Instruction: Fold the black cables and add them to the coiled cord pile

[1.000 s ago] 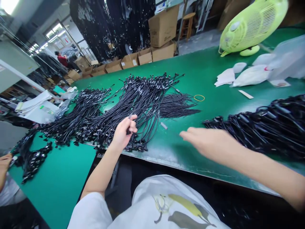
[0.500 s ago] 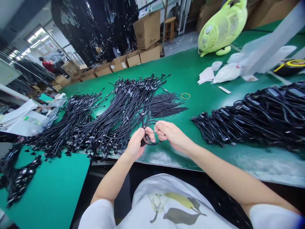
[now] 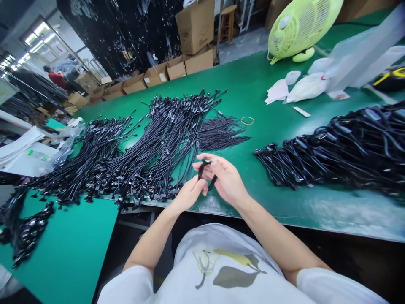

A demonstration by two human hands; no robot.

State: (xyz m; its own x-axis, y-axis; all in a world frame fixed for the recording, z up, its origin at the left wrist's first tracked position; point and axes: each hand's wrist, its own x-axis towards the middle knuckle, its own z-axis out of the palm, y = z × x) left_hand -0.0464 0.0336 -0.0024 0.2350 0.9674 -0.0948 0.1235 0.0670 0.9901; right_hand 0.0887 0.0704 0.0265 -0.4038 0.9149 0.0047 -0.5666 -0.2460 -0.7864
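Between my hands is a black cable [image 3: 212, 182], bent into a small coil above the front part of the green table. My left hand [image 3: 191, 191] pinches the coil's lower left side. My right hand [image 3: 228, 176] is wrapped round its upper right, with a connector end showing by the fingers. Just beyond my hands lies a pile of short thin black ties [image 3: 221, 133]. Left of them spreads a large heap of loose black cables [image 3: 158, 147]. A row of bundled black cables [image 3: 335, 147] lies to the right.
A yellow rubber band [image 3: 247, 121] lies past the ties. A green fan [image 3: 300, 31], white bags [image 3: 308, 88] and a tape measure [image 3: 390, 79] are at the back right. Cardboard boxes [image 3: 156, 75] line the far edge. Papers [image 3: 19, 145] lie at the left. Far off is a person in red [image 3: 57, 78].
The cable's wider loop has been drawn into a tighter coil. My right hand has closed in around it, and my left hand has shifted slightly right. The view has tilted a little.
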